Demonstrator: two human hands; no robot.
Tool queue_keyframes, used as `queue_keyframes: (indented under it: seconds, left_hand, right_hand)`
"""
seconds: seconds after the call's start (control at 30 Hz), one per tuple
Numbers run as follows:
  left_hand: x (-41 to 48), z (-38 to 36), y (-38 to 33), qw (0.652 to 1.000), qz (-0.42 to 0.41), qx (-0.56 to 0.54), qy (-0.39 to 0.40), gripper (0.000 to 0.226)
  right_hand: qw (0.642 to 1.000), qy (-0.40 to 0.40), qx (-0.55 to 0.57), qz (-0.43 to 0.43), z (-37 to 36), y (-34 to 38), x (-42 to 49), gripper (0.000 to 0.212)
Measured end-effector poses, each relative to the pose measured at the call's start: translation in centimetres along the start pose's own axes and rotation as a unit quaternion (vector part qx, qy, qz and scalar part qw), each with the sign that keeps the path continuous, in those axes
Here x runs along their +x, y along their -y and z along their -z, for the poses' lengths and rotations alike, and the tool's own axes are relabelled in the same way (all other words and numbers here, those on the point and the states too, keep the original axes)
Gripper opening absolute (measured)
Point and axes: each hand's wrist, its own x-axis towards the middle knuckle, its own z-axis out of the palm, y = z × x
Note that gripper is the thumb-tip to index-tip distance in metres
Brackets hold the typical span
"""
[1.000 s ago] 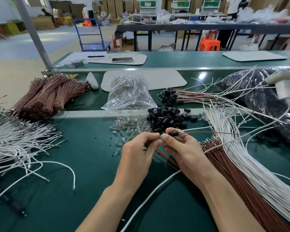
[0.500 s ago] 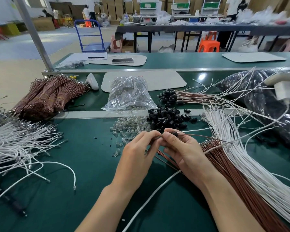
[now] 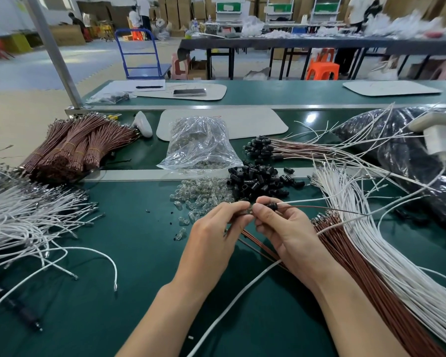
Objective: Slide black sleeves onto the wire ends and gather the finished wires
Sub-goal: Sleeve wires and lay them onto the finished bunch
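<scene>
Out at the middle of the green counter [image 3: 129, 253] the two hands meet fingertip to fingertip. The right hand [image 3: 286, 230] pinches a black sleeve [image 3: 270, 205] between thumb and forefinger. The left hand [image 3: 214, 233] pinches at the sleeve's mouth, on what I take to be the wire ends, though they are too small to make out. The sleeve's long axis runs from 9 to 3 o'clock. A white wire [image 3: 307, 200] and a brown wire [image 3: 319, 207] leave its back end toward 3 o'clock, raised off the counter. The seating push, I judge, goes along that same line, the right hand driving and the left bracing. The pile of loose sleeves [image 3: 258, 182] lies just beyond the hands at 12 o'clock. The finished wires [image 3: 260, 148] lie farther off at 1 o'clock, caps toward 9 and tails toward 3, nearer the right hand
</scene>
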Motion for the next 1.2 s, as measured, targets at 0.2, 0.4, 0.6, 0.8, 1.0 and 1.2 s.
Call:
queue_keyframes:
  seconds: [0.2, 0.4, 0.6, 0.8, 1.0, 1.2]
  left_hand:
    - [0.2, 0.5, 0.2, 1.000, -0.006, 0.010, 0.000, 0.023]
    - [0.1, 0.4, 0.6, 1.000, -0.004, -0.005, -0.002, 0.019]
    - [0.1, 0.2, 0.6, 1.000, -0.018, 0.001, 0.002, 0.014]
    - [0.1, 0.3, 0.6, 1.000, -0.023, 0.003, -0.019, 0.011]
    - [0.2, 0.5, 0.6, 0.999, -0.008, 0.010, -0.043, 0.010]
    - [0.1, 0.3, 0.5, 1.000, -0.010, 0.001, -0.029, 0.009]
  right_hand:
    - [1.000, 0.002, -0.023, 0.008, -0.1, -0.1, -0.1, 0.024]
    - [1.000, 0.002, -0.013, -0.008, -0.1, -0.2, 0.0, 0.022]
    - [1.000, 0.004, -0.009, -0.016, -0.1, -0.1, 0.0, 0.023]
    - [0.999, 0.012, 0.020, -0.023, -0.5, 0.3, -0.3, 0.056]
    - [0.998, -0.020, 0.044, -0.051, -0.5, 0.7, -0.2, 0.034]
    - [0.997, -0.013, 0.039, -0.062, -0.6, 0.8, -0.2, 0.027]
